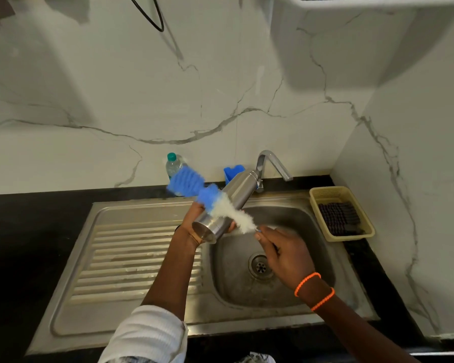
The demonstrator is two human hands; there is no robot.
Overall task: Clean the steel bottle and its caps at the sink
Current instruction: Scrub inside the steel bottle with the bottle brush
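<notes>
Bottle [228, 203]: stiff steel, likely wet and slippery; neck points to 1 o'clock.
Hold: best round lower body.
Left hand [192, 226]: wraps bottle.
Right hand [286, 252]: pinches brush [212, 200].

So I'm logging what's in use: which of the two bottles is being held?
The steel bottle, tilted over the sink in the left hand. The plastic bottle with the green cap stands untouched by the wall.
</notes>
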